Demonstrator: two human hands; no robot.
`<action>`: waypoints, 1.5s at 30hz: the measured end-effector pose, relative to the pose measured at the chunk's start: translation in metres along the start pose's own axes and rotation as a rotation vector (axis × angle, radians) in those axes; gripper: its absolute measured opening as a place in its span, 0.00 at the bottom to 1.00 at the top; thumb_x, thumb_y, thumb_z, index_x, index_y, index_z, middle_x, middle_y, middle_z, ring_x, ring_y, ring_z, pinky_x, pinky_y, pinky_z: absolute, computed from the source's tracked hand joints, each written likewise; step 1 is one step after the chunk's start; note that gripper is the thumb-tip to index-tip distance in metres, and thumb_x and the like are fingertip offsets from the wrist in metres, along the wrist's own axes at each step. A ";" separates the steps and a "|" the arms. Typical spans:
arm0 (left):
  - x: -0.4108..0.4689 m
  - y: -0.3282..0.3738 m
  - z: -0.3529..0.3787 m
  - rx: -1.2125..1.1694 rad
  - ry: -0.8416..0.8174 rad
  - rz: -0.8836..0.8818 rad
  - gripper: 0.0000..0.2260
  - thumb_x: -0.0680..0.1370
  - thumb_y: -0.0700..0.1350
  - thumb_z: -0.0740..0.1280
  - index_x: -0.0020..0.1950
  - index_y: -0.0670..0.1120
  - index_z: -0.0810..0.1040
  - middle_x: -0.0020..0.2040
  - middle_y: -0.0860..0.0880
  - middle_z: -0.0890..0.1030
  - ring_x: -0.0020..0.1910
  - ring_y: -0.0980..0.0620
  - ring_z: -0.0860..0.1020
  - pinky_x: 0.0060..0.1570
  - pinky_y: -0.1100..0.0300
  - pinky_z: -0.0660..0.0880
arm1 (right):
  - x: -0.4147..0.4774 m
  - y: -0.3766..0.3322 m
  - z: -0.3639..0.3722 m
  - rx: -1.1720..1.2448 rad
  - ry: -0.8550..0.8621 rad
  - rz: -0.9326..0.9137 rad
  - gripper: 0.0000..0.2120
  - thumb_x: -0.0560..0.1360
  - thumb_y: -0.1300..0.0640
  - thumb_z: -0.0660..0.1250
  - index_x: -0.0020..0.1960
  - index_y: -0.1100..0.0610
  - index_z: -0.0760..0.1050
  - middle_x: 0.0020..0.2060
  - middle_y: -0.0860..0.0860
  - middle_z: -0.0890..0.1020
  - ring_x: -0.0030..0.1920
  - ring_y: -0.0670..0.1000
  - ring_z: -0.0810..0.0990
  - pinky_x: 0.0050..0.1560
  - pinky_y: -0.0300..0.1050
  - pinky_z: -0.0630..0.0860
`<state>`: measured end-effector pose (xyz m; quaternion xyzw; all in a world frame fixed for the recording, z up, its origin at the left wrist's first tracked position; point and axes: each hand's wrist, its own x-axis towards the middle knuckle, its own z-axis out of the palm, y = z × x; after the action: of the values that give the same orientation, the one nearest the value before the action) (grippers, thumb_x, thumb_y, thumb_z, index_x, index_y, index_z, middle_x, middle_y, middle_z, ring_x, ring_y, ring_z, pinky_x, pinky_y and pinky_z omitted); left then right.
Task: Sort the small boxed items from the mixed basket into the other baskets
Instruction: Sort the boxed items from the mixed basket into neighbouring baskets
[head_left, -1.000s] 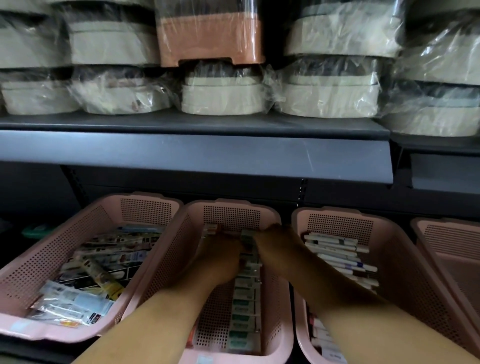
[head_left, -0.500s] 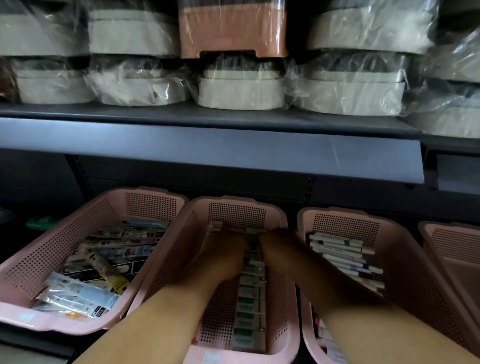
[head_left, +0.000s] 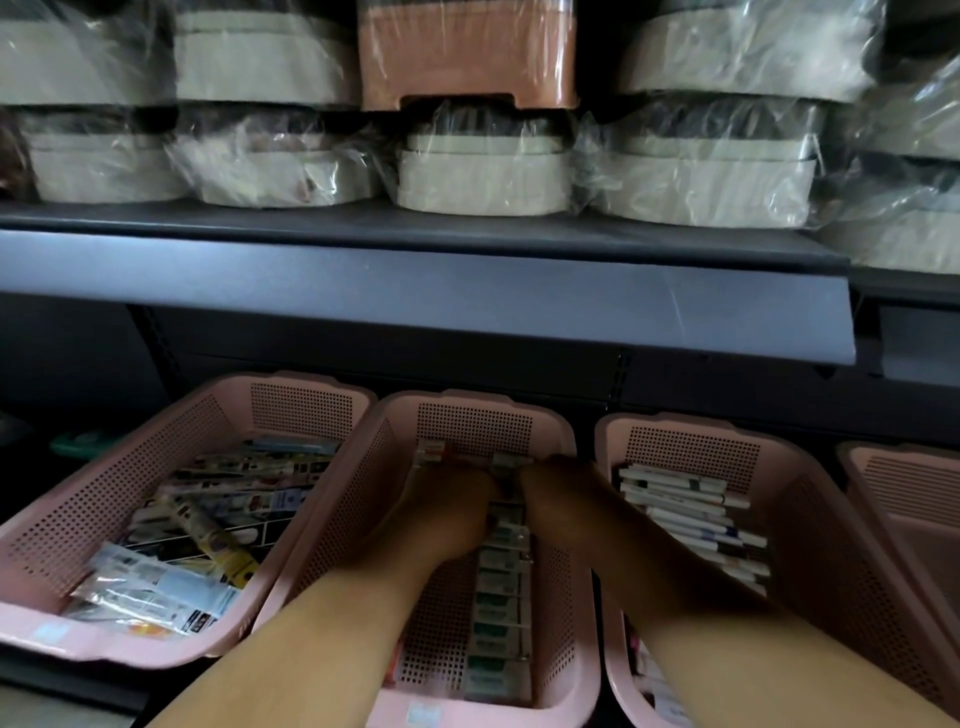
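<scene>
Three pink perforated baskets stand side by side on the low shelf. The left basket (head_left: 171, 452) holds mixed boxes, tubes and sachets. The middle basket (head_left: 475, 402) holds a row of small green-and-white boxes (head_left: 498, 623) standing on edge. The right basket (head_left: 691, 426) holds a row of white boxes (head_left: 685, 499). Both hands reach deep into the middle basket. My left hand (head_left: 441, 512) and my right hand (head_left: 561, 493) meet at the far end of the green row, fingers against the boxes there. The fingertips are in shadow and their hold is unclear.
A fourth pink basket (head_left: 914, 499) shows at the right edge. A dark shelf board (head_left: 467, 291) overhangs the baskets just above. Plastic-wrapped beige tubs (head_left: 483, 176) and an orange stool (head_left: 467, 57) fill the upper shelf.
The view shifted slightly; both hands stay at the far end of the green box row in the middle basket, pushed a little further back.
</scene>
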<state>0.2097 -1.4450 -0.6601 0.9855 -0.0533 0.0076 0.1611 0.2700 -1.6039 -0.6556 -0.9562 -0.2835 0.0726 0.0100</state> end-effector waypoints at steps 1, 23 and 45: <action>0.001 -0.002 0.001 -0.008 0.018 0.006 0.14 0.83 0.47 0.66 0.68 0.55 0.82 0.67 0.52 0.81 0.63 0.53 0.78 0.58 0.67 0.66 | 0.001 0.000 0.000 0.022 -0.001 0.010 0.12 0.79 0.61 0.64 0.61 0.60 0.79 0.59 0.58 0.81 0.59 0.57 0.80 0.64 0.51 0.75; 0.007 -0.005 0.011 0.050 0.018 -0.057 0.10 0.81 0.47 0.67 0.60 0.47 0.84 0.54 0.49 0.85 0.54 0.47 0.83 0.54 0.55 0.79 | -0.004 0.000 0.001 0.109 0.051 0.011 0.10 0.78 0.61 0.62 0.55 0.60 0.81 0.52 0.57 0.83 0.52 0.56 0.82 0.58 0.51 0.78; 0.000 0.087 -0.042 0.096 0.087 0.277 0.13 0.82 0.53 0.67 0.66 0.63 0.79 0.59 0.57 0.81 0.57 0.54 0.80 0.52 0.58 0.75 | -0.081 0.099 -0.057 0.271 0.372 0.082 0.06 0.76 0.52 0.69 0.53 0.49 0.79 0.52 0.49 0.83 0.51 0.52 0.81 0.52 0.47 0.77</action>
<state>0.2009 -1.5136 -0.5931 0.9740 -0.1813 0.0750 0.1131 0.2646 -1.7304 -0.5943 -0.9536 -0.2255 -0.0671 0.1877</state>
